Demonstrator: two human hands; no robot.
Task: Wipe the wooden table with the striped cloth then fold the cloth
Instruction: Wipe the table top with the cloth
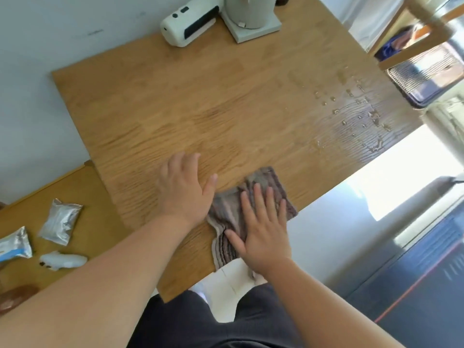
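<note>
Striped cloth [253,194] bunched at near edge of wooden table [200,109] — right hand [263,229] flat on it, fingers spread. Left hand [184,187] beside it, palm down on bare wood — fingers loose, grasping nothing.

Bright daylight floods in from my right — glare whitens the floor [391,172], my table [175,109] gleams wet, edges soft and warped.

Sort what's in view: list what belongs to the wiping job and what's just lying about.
Job: brown striped cloth; wooden table; water droplets; left hand; right hand.

Lying about: white handheld device; pale kettle base; silver foil pouches; white plastic toy.
</note>
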